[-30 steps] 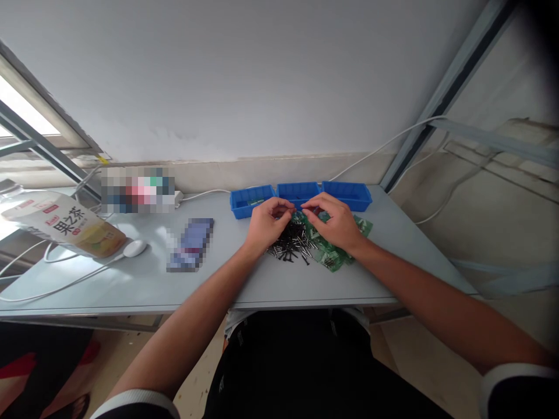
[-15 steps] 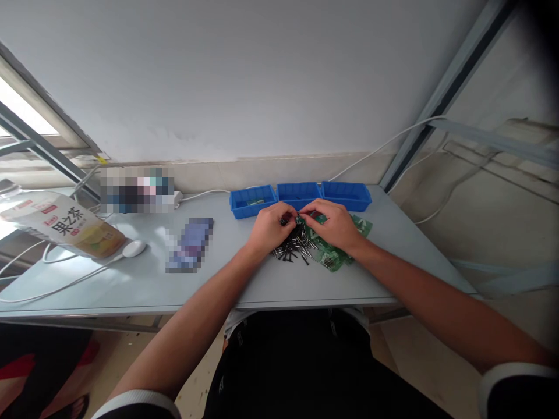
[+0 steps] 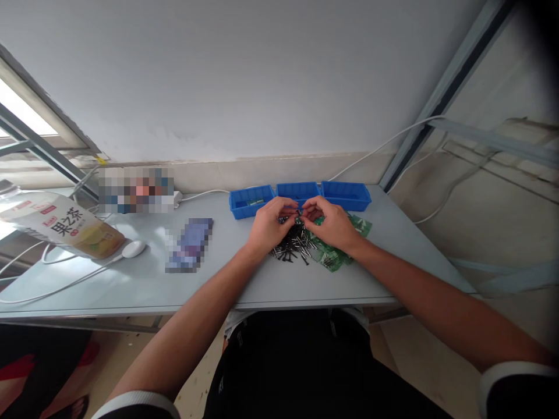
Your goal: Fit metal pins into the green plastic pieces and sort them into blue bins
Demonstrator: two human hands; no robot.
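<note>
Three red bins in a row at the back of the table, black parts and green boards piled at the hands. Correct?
Not quite: the bins are blue, not red, as the head view shows. The rest holds: three in a row at the back of the table, with black parts and green boards piled at the left hand and right hand.

Pale grey wall (image 3: 244,75), grey table (image 3: 144,279), bright window (image 3: 20,107) left, metal frame (image 3: 441,87)
</note>
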